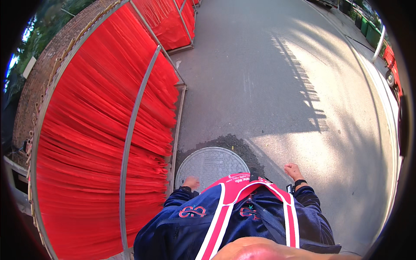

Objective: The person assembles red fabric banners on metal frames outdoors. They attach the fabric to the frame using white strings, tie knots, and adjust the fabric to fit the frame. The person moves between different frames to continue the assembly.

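Closest to me are the dark blue jacket (186, 225) and the red and white straps (221, 216) running down its front. They cover most of both arms, so I see only the hands past the cuffs.

The left hand (190, 182) is small in the picture and half tucked behind its sleeve. I cannot tell whether its fingers are curled or spread, and nothing shows in them. The right hand (293, 170), with a dark wristband (300, 182) behind it, has its fingers curled loosely inward and seems to hold nothing.

Just ahead of the left fingers, on the ground, is a round grey manhole cover (212, 164). Out to the left of those fingers, well apart from them, hang the red strands (95, 143), draped thickly over a metal frame (130, 143).

As I judge it, nothing is being handled: both hands hang free beside the rack. Any reach for the strands would call for the left arm to swing outward, away from the body.

Beyond both hands the road (268, 78) runs on, half in shade. A second rack (173, 21) of red stands further up, with a brick wall (39, 73) behind the near one. Far off to the right are green bins (368, 30), bent and clipped by the rim, and I cannot make out what the strands are made of.
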Action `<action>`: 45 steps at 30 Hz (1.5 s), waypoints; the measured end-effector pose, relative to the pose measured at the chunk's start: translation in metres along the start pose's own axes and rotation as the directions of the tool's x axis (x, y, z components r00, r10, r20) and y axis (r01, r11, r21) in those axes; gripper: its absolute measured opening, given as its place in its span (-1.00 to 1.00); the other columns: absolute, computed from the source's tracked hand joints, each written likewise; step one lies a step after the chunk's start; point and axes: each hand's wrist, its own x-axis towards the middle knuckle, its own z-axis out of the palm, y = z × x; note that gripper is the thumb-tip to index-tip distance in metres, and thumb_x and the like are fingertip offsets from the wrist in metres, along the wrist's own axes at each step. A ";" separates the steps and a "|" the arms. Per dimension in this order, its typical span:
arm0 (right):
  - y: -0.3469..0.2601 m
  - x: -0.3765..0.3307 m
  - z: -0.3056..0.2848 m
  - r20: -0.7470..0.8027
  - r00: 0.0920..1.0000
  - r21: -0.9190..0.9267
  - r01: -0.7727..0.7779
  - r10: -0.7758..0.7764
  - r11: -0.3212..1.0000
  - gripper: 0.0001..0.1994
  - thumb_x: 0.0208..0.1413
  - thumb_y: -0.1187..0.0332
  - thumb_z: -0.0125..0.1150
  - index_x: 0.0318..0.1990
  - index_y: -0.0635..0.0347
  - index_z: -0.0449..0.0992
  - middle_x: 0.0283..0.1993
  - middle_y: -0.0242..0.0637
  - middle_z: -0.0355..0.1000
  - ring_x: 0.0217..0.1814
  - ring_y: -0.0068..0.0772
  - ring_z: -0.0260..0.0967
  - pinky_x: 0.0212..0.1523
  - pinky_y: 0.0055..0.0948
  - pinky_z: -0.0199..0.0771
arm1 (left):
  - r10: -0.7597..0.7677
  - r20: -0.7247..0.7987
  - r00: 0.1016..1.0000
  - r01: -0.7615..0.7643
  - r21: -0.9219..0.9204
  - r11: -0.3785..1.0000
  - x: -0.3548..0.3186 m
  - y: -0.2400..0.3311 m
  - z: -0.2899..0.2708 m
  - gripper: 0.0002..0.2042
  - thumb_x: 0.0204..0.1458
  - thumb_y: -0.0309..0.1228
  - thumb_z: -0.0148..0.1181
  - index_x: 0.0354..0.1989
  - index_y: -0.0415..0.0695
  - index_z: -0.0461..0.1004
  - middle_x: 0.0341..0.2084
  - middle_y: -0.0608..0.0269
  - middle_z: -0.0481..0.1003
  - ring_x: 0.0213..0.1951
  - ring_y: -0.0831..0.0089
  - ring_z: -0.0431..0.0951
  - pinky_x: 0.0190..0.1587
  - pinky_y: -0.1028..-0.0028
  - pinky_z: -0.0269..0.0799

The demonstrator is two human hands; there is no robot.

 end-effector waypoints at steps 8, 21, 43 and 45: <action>0.031 0.067 -0.093 -0.202 0.875 0.009 -0.447 0.440 0.894 -0.86 -0.02 0.36 0.16 -0.49 0.23 0.52 -0.57 -0.30 0.43 -0.62 -0.45 0.39 -0.66 -0.43 0.39 | -0.094 -0.097 0.991 0.046 -0.415 0.909 0.242 0.292 -0.098 -0.70 0.20 -0.19 0.09 -0.06 -0.16 0.48 -0.22 0.21 0.56 -0.27 0.41 0.60 -0.28 0.44 0.49; -0.382 0.612 -0.182 -0.059 0.998 0.024 -0.025 0.026 0.999 -0.85 0.01 0.43 0.27 -0.25 0.23 0.55 -0.49 -0.39 0.47 -0.57 -0.61 0.38 -0.61 -0.55 0.34 | -0.290 -0.138 0.947 0.209 -0.422 0.882 0.439 0.479 -0.206 -0.70 0.20 -0.21 0.09 -0.05 -0.16 0.48 -0.19 0.21 0.55 -0.24 0.36 0.60 -0.19 0.36 0.51; -0.650 0.967 -0.178 0.058 0.979 -0.372 -0.160 0.195 0.914 -0.92 -0.08 0.47 0.15 -0.55 0.16 0.52 -0.60 -0.39 0.40 -0.58 -0.49 0.38 -0.62 -0.47 0.35 | -0.238 -0.209 0.949 0.060 -0.620 0.783 0.942 0.798 -0.608 -0.68 0.21 -0.21 0.09 -0.03 -0.19 0.47 -0.19 0.15 0.57 -0.24 0.34 0.61 -0.22 0.34 0.51; -0.663 1.012 -0.191 -0.008 0.863 -0.024 -0.505 0.505 0.863 -0.93 -0.12 0.49 0.15 -0.56 0.15 0.52 -0.61 -0.37 0.39 -0.58 -0.47 0.39 -0.63 -0.46 0.34 | -0.227 -0.166 0.959 0.084 -0.602 0.794 0.998 0.832 -0.618 -0.68 0.21 -0.20 0.08 -0.03 -0.18 0.48 -0.19 0.16 0.58 -0.22 0.33 0.62 -0.20 0.32 0.52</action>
